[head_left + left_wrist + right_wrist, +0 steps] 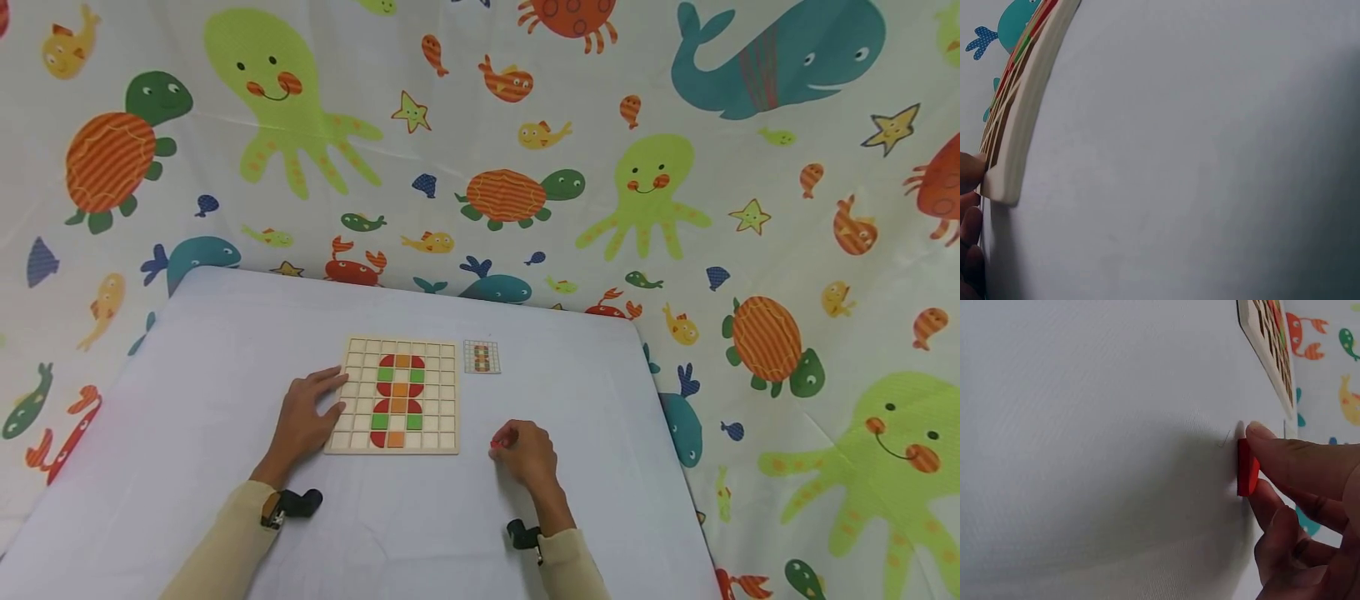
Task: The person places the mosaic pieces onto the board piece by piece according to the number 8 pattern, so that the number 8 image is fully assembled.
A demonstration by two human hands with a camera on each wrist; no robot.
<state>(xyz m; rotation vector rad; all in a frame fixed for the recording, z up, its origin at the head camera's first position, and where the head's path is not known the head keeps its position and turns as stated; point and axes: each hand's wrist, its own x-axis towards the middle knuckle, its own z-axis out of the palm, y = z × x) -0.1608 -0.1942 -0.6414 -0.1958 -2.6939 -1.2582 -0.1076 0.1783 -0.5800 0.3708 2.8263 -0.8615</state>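
A wooden grid board (pixel 442 417) lies on the white table, bearing a column pattern of red rounded pieces, green squares and orange squares. At its left edge rests my left hand (pixel 302 421), fingers loosely spread; in the left wrist view the thumb (pixel 971 172) touches the board's pale rim (pixel 1032 112). To the right of the board, my right hand (pixel 528 454) pinches a small red block (pixel 1247 467) between thumb and fingertips, close over the tabletop. The block's far side is hidden by the fingers.
A small pattern card (pixel 482 357) with a similar coloured design on a grid lies just right of the board's upper corner. Behind the table (pixel 225 333) hangs a cloth (pixel 420 292) printed with sea animals. A black wrist camera (pixel 300 503) sits on each forearm.
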